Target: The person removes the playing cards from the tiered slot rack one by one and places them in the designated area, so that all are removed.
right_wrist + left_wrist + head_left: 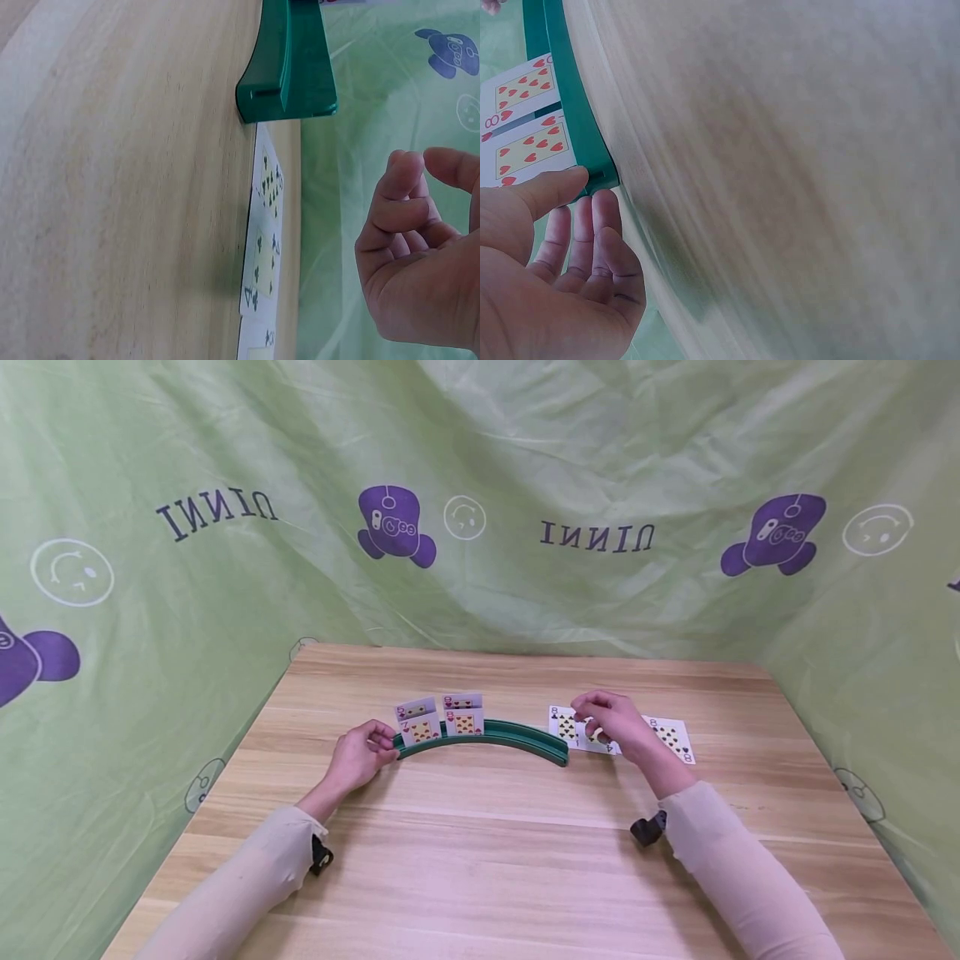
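Note:
A curved green card holder [517, 737] lies on the table. My left hand [360, 755] pinches its left end, thumb on top and fingertips against the end in the left wrist view. Red-suit playing cards stand in two rows in its left part: a seven of hearts [421, 730] before a five [415, 708], and an eight of hearts [465, 722] before a nine [461, 701]. Above a row of black-suit cards [673, 739] hovers my right hand [617, 723], fingers bent, nothing between thumb and fingertips. It partly hides those cards.
The wooden table [480, 860] runs up to a green printed cloth [480, 593] at the back and sides. The row of black-suit cards lies flat just beyond the holder's right end. Black straps [648, 829] sit at both wrists.

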`<state>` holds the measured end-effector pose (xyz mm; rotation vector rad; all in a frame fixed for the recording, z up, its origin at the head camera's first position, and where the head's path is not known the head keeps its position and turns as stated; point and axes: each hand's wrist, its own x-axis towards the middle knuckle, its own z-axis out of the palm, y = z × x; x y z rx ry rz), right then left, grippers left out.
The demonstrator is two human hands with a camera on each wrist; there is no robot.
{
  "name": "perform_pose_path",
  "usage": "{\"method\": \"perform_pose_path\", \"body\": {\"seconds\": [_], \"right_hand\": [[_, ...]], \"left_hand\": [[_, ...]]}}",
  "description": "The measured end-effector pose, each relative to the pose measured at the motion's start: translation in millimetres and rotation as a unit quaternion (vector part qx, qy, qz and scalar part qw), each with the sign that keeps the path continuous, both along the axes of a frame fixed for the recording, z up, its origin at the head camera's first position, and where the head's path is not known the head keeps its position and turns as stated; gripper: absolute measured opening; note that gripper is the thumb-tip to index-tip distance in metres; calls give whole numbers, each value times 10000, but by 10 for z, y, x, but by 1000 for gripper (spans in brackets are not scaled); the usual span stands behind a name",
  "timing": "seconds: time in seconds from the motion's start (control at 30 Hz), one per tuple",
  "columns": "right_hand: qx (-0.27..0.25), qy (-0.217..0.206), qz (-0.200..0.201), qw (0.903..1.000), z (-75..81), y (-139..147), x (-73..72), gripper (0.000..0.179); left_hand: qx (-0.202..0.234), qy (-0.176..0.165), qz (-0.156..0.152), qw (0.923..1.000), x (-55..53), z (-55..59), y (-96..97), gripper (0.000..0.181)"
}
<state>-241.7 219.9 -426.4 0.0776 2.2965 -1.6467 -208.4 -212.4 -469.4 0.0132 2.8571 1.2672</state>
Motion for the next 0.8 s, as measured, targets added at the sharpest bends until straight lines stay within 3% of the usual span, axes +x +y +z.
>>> {"method": "perform_pose_path", "body": {"seconds": [0.8], "right_hand": [[-276,230,296,9989,28,-464,63,33]], "left_hand": [[36,39,-58,10000,6,3,3,25]]}}
